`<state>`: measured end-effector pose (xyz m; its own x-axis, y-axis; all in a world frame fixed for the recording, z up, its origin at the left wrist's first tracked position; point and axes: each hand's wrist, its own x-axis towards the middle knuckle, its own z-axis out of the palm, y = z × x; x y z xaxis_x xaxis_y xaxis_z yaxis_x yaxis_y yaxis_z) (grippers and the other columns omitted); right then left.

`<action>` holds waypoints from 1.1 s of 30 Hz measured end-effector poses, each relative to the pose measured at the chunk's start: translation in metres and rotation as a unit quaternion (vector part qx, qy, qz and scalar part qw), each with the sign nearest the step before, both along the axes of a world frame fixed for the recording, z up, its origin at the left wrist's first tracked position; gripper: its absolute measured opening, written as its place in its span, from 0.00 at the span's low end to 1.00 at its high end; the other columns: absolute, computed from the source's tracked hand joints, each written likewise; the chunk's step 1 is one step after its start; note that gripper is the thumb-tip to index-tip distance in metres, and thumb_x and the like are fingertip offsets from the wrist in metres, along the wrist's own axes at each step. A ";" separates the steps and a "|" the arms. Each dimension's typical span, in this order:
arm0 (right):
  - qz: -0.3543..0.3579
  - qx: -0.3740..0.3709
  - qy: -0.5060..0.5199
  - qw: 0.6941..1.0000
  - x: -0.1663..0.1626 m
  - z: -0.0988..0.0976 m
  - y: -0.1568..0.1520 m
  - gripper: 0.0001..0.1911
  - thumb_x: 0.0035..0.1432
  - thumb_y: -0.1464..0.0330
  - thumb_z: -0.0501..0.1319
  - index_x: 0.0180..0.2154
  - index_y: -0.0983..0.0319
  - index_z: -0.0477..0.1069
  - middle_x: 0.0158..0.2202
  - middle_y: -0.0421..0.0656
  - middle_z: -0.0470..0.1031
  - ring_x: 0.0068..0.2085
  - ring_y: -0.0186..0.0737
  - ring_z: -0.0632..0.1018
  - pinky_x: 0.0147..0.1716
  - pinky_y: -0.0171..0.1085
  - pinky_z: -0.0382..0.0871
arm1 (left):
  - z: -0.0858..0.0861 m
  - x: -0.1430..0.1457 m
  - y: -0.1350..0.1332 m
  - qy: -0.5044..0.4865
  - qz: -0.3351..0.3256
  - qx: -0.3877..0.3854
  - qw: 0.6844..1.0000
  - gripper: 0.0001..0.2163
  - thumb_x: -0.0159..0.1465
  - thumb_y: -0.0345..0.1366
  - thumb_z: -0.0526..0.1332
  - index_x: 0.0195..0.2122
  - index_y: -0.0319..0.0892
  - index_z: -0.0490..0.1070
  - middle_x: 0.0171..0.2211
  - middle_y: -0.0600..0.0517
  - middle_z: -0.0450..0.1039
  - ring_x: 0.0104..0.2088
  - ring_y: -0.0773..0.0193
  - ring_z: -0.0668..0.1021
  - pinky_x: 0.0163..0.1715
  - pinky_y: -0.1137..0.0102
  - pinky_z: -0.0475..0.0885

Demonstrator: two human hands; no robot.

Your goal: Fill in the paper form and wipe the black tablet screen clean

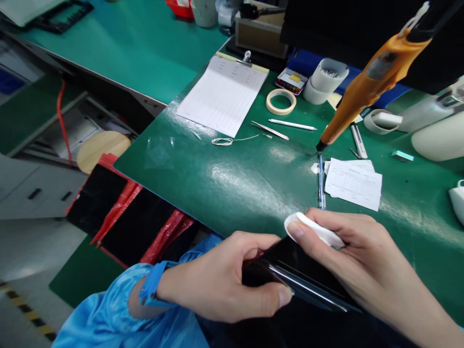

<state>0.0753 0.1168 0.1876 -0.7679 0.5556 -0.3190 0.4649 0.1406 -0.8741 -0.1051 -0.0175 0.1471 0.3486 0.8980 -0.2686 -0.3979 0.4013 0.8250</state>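
A glossy black panel (308,280) tilts over the near edge of the green bench, its lower part running out of the picture. My left hand (232,280) grips its left side, the thumb lying on the dark face and the fingers behind. Between the thumb and fingers of my right hand (358,256) is a folded white cloth pad (315,231), pressed at the panel's upper edge. A blue strap (155,285) circles my left wrist.
An orange electric screwdriver (373,82) hangs over the green bench (203,188). Nearby lie a pen (321,181), paper slips (353,183), tweezers (270,129), a tape roll (281,101) and a clipboard (224,92). Black panels with red wrap (134,222) stand below left.
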 end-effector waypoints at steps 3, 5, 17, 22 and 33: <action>0.028 -0.040 0.001 0.999 0.001 0.004 0.007 0.31 0.72 0.42 0.65 0.28 0.59 0.75 0.23 0.40 0.66 0.25 0.34 0.66 0.21 0.32 0.61 | 0.001 -0.001 0.000 -0.001 0.002 -0.009 1.000 0.08 0.67 0.32 0.69 0.39 0.40 0.69 0.31 0.54 0.69 0.31 0.68 0.70 0.33 0.73 0.68; 0.046 -0.049 0.004 0.998 0.002 0.005 0.012 0.26 0.70 0.45 0.68 0.31 0.58 0.79 0.25 0.41 0.71 0.26 0.35 0.69 0.23 0.32 0.63 | 0.002 -0.002 -0.001 0.000 0.004 -0.015 1.000 0.08 0.67 0.31 0.69 0.39 0.40 0.69 0.32 0.54 0.69 0.32 0.68 0.70 0.33 0.74 0.68; -0.067 -0.031 0.085 0.994 -0.004 -0.012 0.012 0.34 0.68 0.41 0.69 0.23 0.59 0.69 0.20 0.38 0.63 0.22 0.32 0.62 0.19 0.34 0.55 | 0.011 0.009 -0.008 0.016 0.045 -0.039 0.998 0.16 0.66 0.45 0.77 0.42 0.41 0.75 0.33 0.50 0.73 0.33 0.64 0.71 0.32 0.73 0.71; -0.112 -0.036 0.119 0.986 0.007 -0.016 0.018 0.30 0.70 0.43 0.68 0.26 0.58 0.77 0.19 0.39 0.65 0.21 0.32 0.63 0.19 0.34 0.58 | 0.011 0.012 -0.011 0.019 0.052 -0.012 0.998 0.16 0.68 0.45 0.76 0.48 0.41 0.78 0.38 0.48 0.76 0.37 0.62 0.75 0.38 0.70 0.76; -0.180 -0.082 0.140 0.970 0.033 0.001 0.016 0.23 0.56 0.47 0.81 0.34 0.53 0.75 0.21 0.36 0.68 0.20 0.33 0.64 0.18 0.35 0.55 | 0.014 0.006 -0.001 -0.028 0.039 -0.052 0.997 0.17 0.66 0.32 0.76 0.55 0.41 0.79 0.45 0.49 0.81 0.44 0.62 0.78 0.48 0.72 0.77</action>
